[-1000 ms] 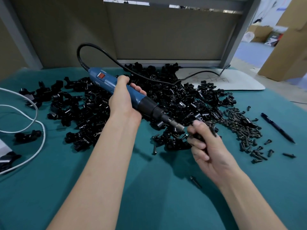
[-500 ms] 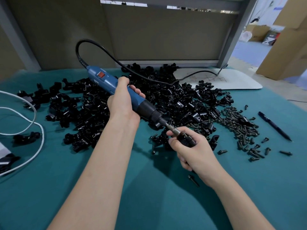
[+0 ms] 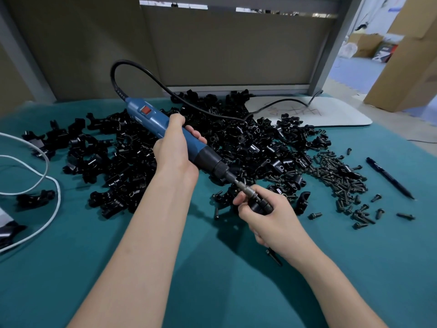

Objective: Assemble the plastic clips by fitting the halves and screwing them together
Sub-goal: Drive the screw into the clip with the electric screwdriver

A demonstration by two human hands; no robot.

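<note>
Teal cloth (image 3: pixel 212 292) covers the whole bench.

Far left: white cable (image 3: pixel 50 185) looped on the cloth, with a lone black clip part (image 3: pixel 35 198) lying inside the loop.

Left of centre to centre: broad heap of black clip halves (image 3: pixel 248 143), loose and jumbled.

Centre: left hand (image 3: pixel 175 147) wrapped fully round the blue body of an electric screwdriver (image 3: pixel 163 126), fingers curled over the far side. Red switch (image 3: pixel 146 110) on the top of the housing. A white mark shows on the housing beside it, too small to read. Black cord (image 3: pixel 151 72) arcs up from the tail of the tool and runs right across the heap. The tool slants down to the right.

Right of centre: right hand (image 3: pixel 272 216) held just above the cloth at the heap's near edge, fingers curled round one black clip (image 3: pixel 260 205), thumb beside the metal bit (image 3: pixel 241 185). The bit tip meets the top of the clip. One loose screw (image 3: pixel 274 256) lies under the wrist.

Right: pile of dark screws (image 3: pixel 340 176), a few strays scattered nearer. Behind it, a white board (image 3: pixel 343 114) with scribbled pen marks, not legible.

Far right: black pen (image 3: pixel 387 177) lying on the cloth, print on the barrel unreadable. Cardboard boxes (image 3: pixel 413 55) beyond the bench.
</note>
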